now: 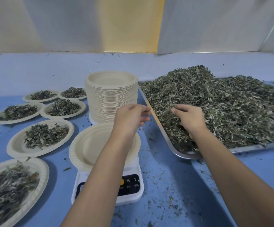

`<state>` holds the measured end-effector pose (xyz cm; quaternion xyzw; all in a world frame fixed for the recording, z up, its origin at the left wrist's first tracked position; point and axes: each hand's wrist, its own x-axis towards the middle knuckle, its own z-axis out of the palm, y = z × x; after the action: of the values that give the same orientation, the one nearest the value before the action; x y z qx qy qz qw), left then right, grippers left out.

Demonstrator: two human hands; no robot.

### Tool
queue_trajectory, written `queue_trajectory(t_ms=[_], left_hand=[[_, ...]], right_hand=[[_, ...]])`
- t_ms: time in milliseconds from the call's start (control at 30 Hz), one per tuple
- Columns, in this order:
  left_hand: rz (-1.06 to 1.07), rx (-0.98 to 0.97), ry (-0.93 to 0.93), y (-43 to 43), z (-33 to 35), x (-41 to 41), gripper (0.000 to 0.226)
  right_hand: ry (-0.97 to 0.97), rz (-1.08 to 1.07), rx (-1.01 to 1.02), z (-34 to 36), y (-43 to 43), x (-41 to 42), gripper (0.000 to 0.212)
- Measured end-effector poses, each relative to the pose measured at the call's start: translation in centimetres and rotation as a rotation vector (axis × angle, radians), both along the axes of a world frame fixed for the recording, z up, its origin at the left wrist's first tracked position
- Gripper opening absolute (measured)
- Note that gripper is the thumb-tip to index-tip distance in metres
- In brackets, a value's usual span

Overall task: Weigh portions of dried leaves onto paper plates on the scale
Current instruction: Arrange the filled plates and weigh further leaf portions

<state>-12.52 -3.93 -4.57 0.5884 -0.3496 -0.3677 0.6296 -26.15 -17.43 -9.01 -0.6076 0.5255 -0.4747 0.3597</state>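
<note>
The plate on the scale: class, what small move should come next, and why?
Probably the right hand should lift a handful across to the plate on the scale. It is curled into the pile of dried leaves in the tray, and the plate holds no leaves.

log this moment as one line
phase: loading | right hand: fingers gripping dried leaves in tray | left hand: open, empty, above plate on scale | plate: empty

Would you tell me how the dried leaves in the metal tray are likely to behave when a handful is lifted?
Probably light and loose: the dried leaves lie in a fluffy heap of thin flakes. A handful would likely shed bits, as crumbs already dot the table beside the tray.
</note>
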Motion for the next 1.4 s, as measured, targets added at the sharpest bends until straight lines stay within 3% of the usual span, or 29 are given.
queue_trajectory(t_ms=[233, 367, 567, 667, 867, 1067, 1200, 1300, 1367, 1400], left_hand=[[0.089, -0.051, 0.143, 0.3, 0.5, 1.0, 0.024], [0.146, -0.078, 0.212, 1.0, 1.0, 2.8, 0.027], [0.234, -0.081, 0.209, 3.1, 1.0, 6.8, 0.027], [0.32, -0.086, 0.207, 4.1, 0.8, 8.7, 0.027], [0.442, -0.093, 0.197, 5.0, 0.8, 11.4, 0.029], [0.408, -0.063, 0.237, 4.7, 0.6, 11.6, 0.033], [0.38, -0.059, 0.205, 4.7, 0.6, 11.4, 0.032], [0.379, -0.054, 0.208, 4.7, 0.6, 11.3, 0.031], [0.379, -0.052, 0.209, 4.7, 0.6, 11.2, 0.031], [0.375, -0.054, 0.206, 4.8, 0.6, 11.2, 0.031]], right_hand=[[-0.513, 0.103, 0.141, 2.8, 1.8, 0.5, 0.036], [-0.771, 0.279, 0.232, 5.0, 3.6, 1.6, 0.03], [-0.791, 0.564, 0.316, 6.5, 7.2, 5.7, 0.021], [-0.644, 0.688, 0.31, 6.7, 8.8, 7.7, 0.016], [-0.044, 0.856, 0.116, 5.5, 10.7, 9.7, 0.016], [0.421, 0.772, -0.229, 4.8, 11.3, 10.7, 0.025], [0.54, 0.775, -0.275, 4.6, 11.6, 10.8, 0.025], [0.561, 0.803, -0.268, 5.0, 12.2, 10.7, 0.01], [0.553, 0.815, -0.252, 5.1, 12.2, 10.7, 0.038], [0.545, 0.81, -0.234, 5.1, 12.1, 10.7, 0.038]])
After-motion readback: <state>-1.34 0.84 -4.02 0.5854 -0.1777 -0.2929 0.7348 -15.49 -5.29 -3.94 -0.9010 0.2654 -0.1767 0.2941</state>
